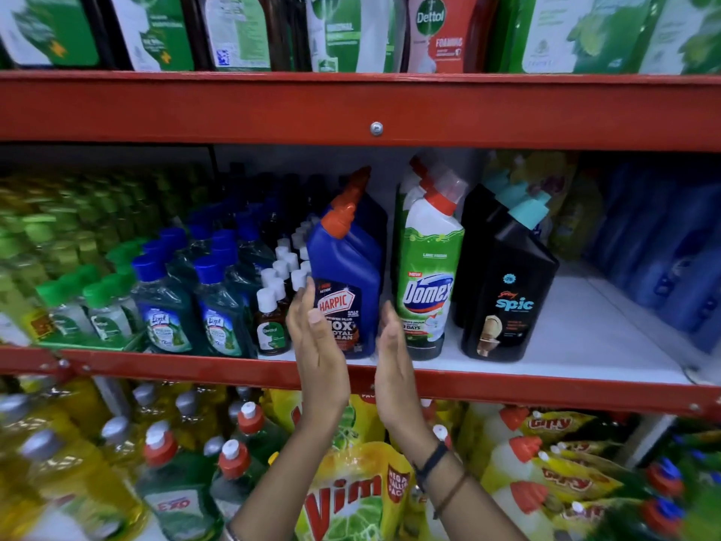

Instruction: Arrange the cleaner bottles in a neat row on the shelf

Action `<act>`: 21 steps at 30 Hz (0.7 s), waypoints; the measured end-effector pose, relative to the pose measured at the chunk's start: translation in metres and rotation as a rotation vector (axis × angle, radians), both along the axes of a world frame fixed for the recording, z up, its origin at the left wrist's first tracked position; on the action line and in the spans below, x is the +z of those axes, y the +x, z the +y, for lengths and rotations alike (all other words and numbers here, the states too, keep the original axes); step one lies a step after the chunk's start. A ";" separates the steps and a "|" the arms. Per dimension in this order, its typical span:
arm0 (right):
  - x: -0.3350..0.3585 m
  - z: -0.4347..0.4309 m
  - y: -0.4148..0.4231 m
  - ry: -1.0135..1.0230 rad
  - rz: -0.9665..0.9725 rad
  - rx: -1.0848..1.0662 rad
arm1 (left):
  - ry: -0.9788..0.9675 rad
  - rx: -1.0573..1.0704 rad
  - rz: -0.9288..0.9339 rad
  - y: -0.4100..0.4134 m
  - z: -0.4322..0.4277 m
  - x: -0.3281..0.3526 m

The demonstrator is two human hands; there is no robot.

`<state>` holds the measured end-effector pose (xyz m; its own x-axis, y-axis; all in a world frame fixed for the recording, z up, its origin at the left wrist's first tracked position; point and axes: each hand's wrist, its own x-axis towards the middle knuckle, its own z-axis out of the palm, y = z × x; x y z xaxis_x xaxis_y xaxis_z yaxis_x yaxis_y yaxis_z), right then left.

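My left hand (316, 345) and right hand (394, 357) are both open flat, flanking the blue Harpic bottle (347, 283) mid-frame on the shelf (585, 345), gripping nothing. It's leaning; a clumsy squeeze could knock it into the Domex bottle (427, 275).

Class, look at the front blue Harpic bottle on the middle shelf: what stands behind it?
Behind the Harpic bottle, another blue bottle's orange cap and dark shoulder show. Its body and label are covered, so how many more follow cannot be told.
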<state>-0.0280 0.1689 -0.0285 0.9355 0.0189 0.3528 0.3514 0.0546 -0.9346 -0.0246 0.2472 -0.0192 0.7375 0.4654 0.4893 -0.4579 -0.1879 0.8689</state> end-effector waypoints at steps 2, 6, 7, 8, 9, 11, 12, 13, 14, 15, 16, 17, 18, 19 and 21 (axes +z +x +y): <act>0.001 0.008 0.011 0.092 0.078 0.019 | -0.037 -0.030 0.042 0.003 0.005 0.000; 0.002 0.011 0.027 0.207 0.159 0.018 | -0.094 -0.104 0.097 0.001 0.010 0.003; 0.001 0.011 0.028 0.209 0.154 0.012 | -0.092 -0.113 0.101 0.001 0.011 0.004; 0.001 0.011 0.028 0.206 0.153 0.004 | -0.091 -0.118 0.106 0.000 0.012 0.005; 0.001 0.011 0.029 0.211 0.151 -0.004 | -0.097 -0.122 0.107 0.001 0.013 0.005; 0.001 0.012 0.029 0.219 0.158 -0.013 | -0.106 -0.141 0.115 0.001 0.015 0.005; 0.002 0.013 0.028 0.220 0.158 -0.020 | -0.107 -0.152 0.116 0.001 0.016 0.005; 0.002 0.013 0.029 0.219 0.153 -0.021 | -0.109 -0.162 0.112 0.001 0.017 0.005; 0.003 0.013 0.028 0.218 0.157 -0.028 | -0.107 -0.166 0.112 0.001 0.017 0.005; 0.002 0.014 0.028 0.217 0.154 -0.029 | -0.104 -0.170 0.113 0.000 0.017 0.005; 0.003 0.014 0.027 0.213 0.160 -0.040 | -0.099 -0.168 0.116 0.000 0.017 0.006; 0.002 0.013 0.029 0.212 0.158 -0.031 | -0.097 -0.164 0.115 0.001 0.017 0.006; 0.005 0.013 0.027 0.199 0.174 -0.026 | -0.087 -0.164 0.120 0.000 0.018 0.005; 0.008 0.012 0.028 0.203 0.169 -0.009 | -0.083 -0.159 0.117 0.001 0.018 0.004; 0.006 0.008 0.021 0.205 0.142 -0.021 | -0.076 -0.131 0.069 -0.001 0.014 0.002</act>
